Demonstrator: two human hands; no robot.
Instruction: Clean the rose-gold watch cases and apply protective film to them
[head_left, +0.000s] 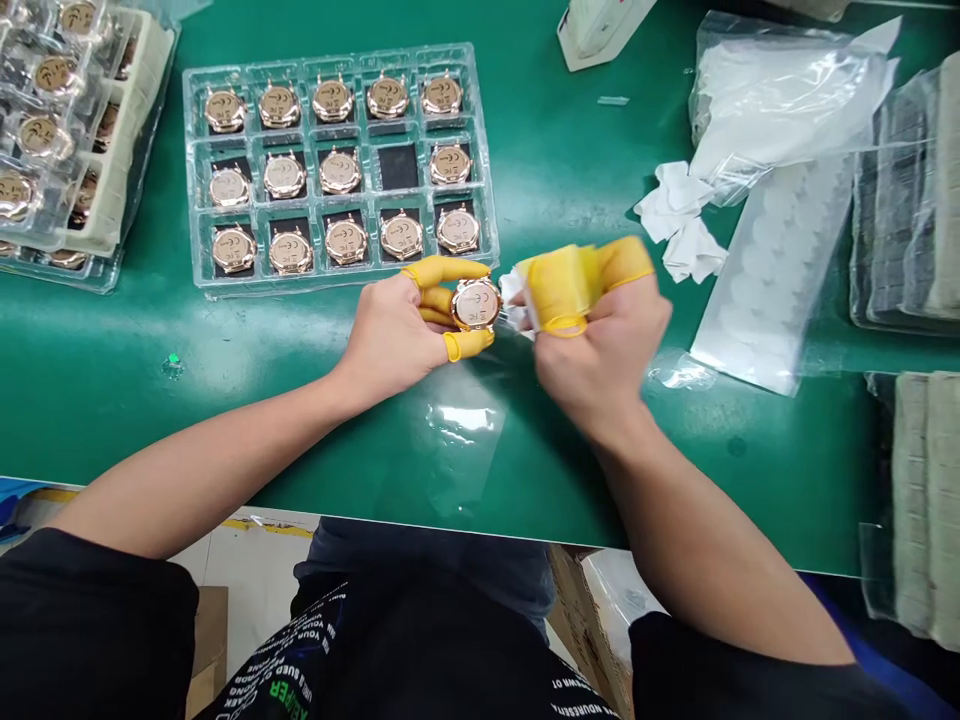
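Yellow finger cots cover fingers on both my hands. My left hand (409, 325) grips a rose-gold watch case (476, 304) by its edges, its marked back facing up. Just right of it, my right hand (596, 330) is closed on a white wipe (514, 300); its fingers are smeared by motion. Whether the wipe touches the watch case I cannot tell. Behind my hands lies a clear plastic tray (341, 280) with watch cases in its compartments, backs up. One middle-row compartment (397, 168) shows only its black pad.
More trays of watch cases (56, 75) are stacked at the far left. Crumpled white wipes (690, 225), a bag of white material (780, 95) and a clear sheet (776, 270) lie to the right. Stacked trays (926, 500) line the right edge. A white container (600, 30) stands at the back.
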